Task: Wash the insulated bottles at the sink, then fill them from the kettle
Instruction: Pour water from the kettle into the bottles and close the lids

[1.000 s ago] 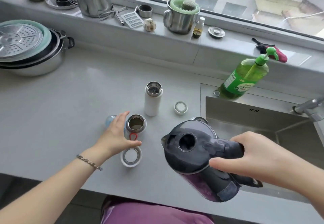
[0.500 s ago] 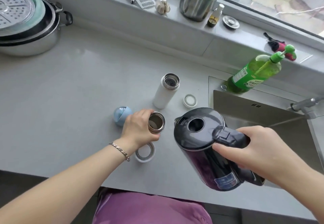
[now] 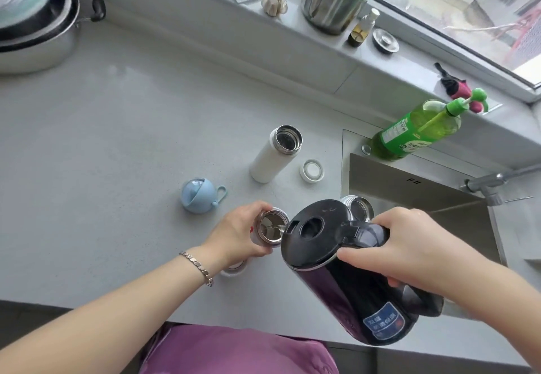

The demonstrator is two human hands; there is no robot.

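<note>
Washing seems done and filling is under way: at frame centre my left hand (image 3: 238, 236) grips an open bottle (image 3: 270, 228), my right hand (image 3: 409, 252) grips the kettle (image 3: 345, 265) tipped into it, and the white bottle (image 3: 273, 155) above stands open, likely next.

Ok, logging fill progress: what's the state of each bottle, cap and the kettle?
Held bottle, uncapped, gripped by left hand.
Kettle, tilted, gripped by right hand, spout at held bottle's mouth.
White bottle, upright, uncapped.
Third bottle, uncapped, mostly hidden behind kettle.
White cap, off, on counter.
Blue lid, off, on counter.
</note>
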